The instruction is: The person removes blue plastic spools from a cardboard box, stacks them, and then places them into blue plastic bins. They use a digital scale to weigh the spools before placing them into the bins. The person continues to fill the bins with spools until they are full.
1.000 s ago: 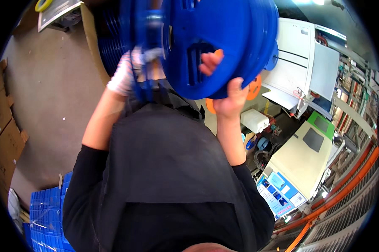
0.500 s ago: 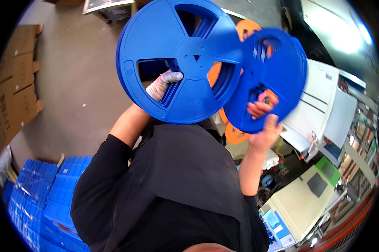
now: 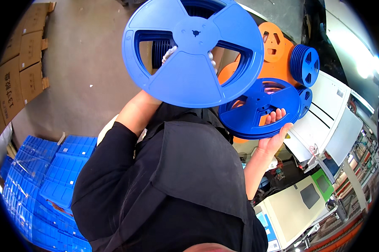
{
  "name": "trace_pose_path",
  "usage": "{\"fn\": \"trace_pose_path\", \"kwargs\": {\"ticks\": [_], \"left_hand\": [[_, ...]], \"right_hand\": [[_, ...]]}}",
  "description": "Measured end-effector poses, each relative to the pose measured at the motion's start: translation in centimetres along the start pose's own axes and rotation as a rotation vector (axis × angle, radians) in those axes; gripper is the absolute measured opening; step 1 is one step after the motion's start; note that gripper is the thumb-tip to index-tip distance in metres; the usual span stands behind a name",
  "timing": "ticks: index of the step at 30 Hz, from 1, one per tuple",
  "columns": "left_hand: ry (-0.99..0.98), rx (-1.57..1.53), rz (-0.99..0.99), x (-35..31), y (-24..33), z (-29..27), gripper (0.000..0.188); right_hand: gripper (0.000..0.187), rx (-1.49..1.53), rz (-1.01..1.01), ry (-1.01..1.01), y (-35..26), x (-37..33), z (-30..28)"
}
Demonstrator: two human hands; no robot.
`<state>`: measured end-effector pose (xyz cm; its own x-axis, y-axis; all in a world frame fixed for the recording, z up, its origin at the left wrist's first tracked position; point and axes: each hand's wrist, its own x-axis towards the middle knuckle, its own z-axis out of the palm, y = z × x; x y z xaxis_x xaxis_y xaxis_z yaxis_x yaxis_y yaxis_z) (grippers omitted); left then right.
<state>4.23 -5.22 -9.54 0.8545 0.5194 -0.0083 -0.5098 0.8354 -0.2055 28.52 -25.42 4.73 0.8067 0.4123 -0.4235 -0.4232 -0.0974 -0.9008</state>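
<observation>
A stack of large blue plastic reels (image 3: pixel 193 80) is held up in front of me, its top face turned toward me. Through its window-like openings I see parts of my left hand (image 3: pixel 169 55) in a whitish glove, holding the stack from behind; most of this hand is hidden. To the right and lower, my bare right hand (image 3: pixel 273 132) grips the near right rim of a second, smaller-looking stack of blue reels (image 3: pixel 244 112). Its fingers come up through an opening, and its thumb lies outside the rim. The two stacks overlap in view.
Behind the reels lie orange discs (image 3: pixel 272 42) and more blue reels (image 3: pixel 298 65), beside a white table (image 3: pixel 319 111). Cardboard boxes (image 3: pixel 19 84) stand at the far left, blue plastic crates (image 3: pixel 63 180) at the lower left. At the lower right is a beige machine (image 3: pixel 288 210).
The left stack has shifted slightly up and right, and my left hand has slipped mostly behind it. My right hand's stack has dropped and tilted flatter, exposing the blue reels behind it.
</observation>
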Motion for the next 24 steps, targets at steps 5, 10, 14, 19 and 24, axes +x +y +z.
{"fn": "trace_pose_path", "kwargs": {"ticks": [5,10,14,19,24], "left_hand": [[0.180,0.032,0.051,-0.5,1.5,0.2,0.068],[0.656,0.368,0.111,-2.3,5.4,-4.3,0.060],[0.832,0.592,0.103,-2.7,8.9,-10.2,0.058],[0.856,0.739,0.041,-1.0,12.6,-18.5,0.058],[0.969,0.750,0.003,1.7,17.8,-24.1,0.065]], "right_hand": [[0.055,-0.052,0.065,-0.018,1.2,-0.1,0.7],[0.050,-0.128,0.127,0.039,3.0,-1.8,1.7],[0.053,-0.205,0.084,-0.019,5.8,-3.3,2.6],[0.055,-0.280,0.160,-0.043,7.0,-4.1,3.4],[0.062,-0.265,0.216,-0.035,7.5,-4.4,2.9]]}}
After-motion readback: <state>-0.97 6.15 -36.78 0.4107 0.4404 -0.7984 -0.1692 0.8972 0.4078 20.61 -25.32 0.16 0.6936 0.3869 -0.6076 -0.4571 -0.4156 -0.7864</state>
